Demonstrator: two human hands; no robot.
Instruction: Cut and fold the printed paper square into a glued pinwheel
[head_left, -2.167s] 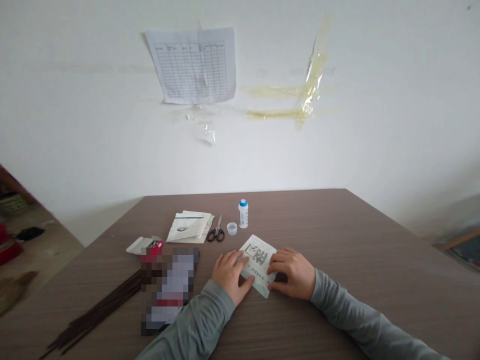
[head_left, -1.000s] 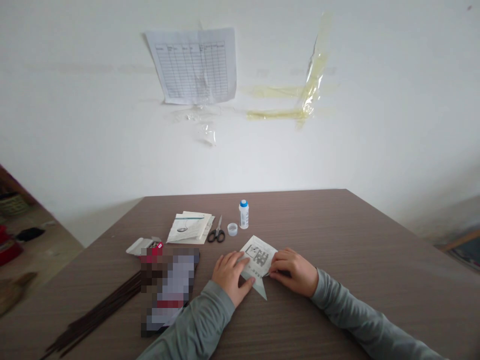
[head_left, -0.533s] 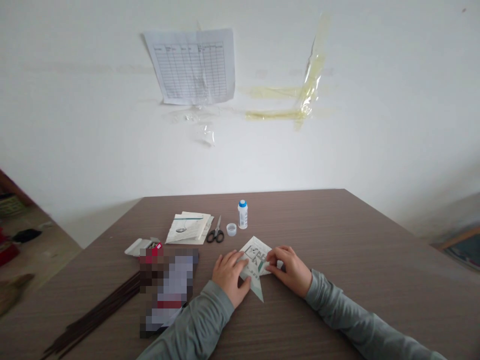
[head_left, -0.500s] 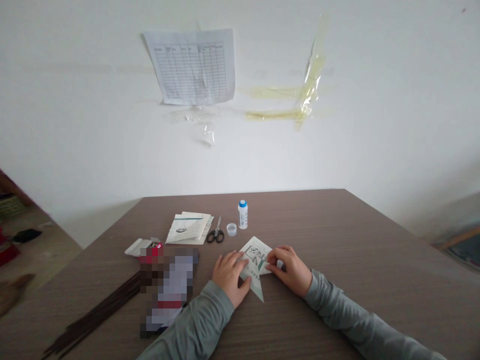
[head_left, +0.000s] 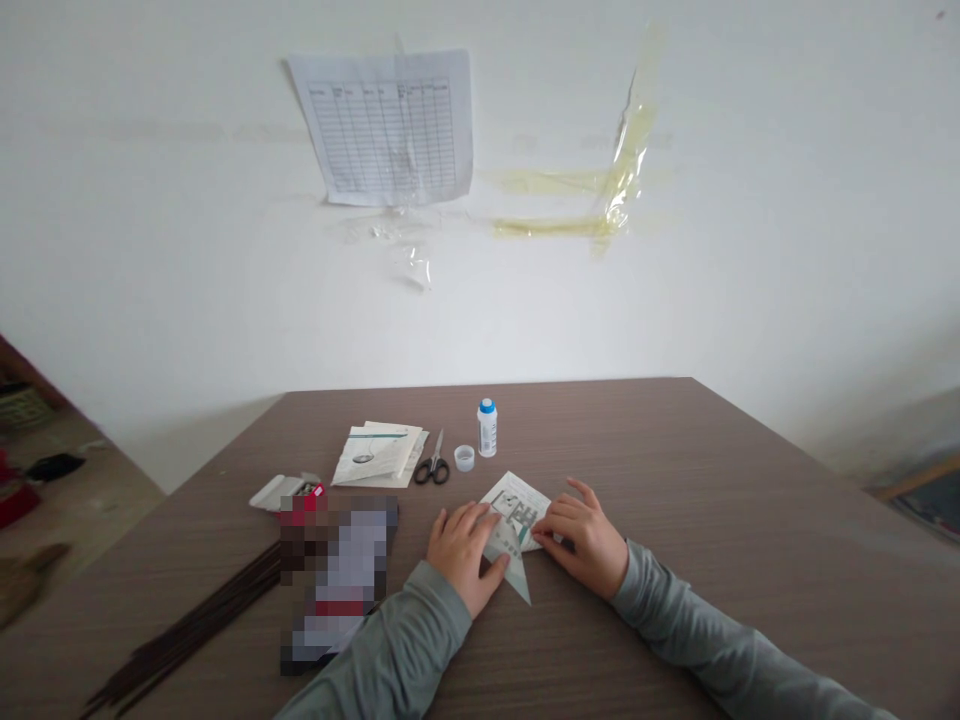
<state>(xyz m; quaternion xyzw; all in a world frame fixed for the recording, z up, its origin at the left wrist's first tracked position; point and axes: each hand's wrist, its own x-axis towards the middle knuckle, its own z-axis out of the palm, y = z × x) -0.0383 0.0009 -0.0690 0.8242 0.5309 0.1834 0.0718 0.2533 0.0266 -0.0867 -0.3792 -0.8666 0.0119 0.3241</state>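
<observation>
A small printed sheet of paper (head_left: 516,520), partly folded into a pointed shape, lies on the brown wooden table (head_left: 712,520) in front of me. My left hand (head_left: 465,550) rests flat on the sheet's left side, fingers spread, thumb by the lower point. My right hand (head_left: 583,538) presses on the right side of the sheet with fingers stretched out and lying on the fold. Both arms wear grey-green sleeves.
Behind the sheet stand a white glue bottle with a blue top (head_left: 487,428), its loose cap (head_left: 464,458), black-handled scissors (head_left: 433,464) and a stack of papers (head_left: 379,453). At left lie a small open box (head_left: 289,490), a blurred packet (head_left: 341,575) and long dark sticks (head_left: 195,630).
The right corner of the sheet has been folded over, giving a pointed lower end. My right hand's fingers went from curled on the paper to stretched out flat on the fold.
</observation>
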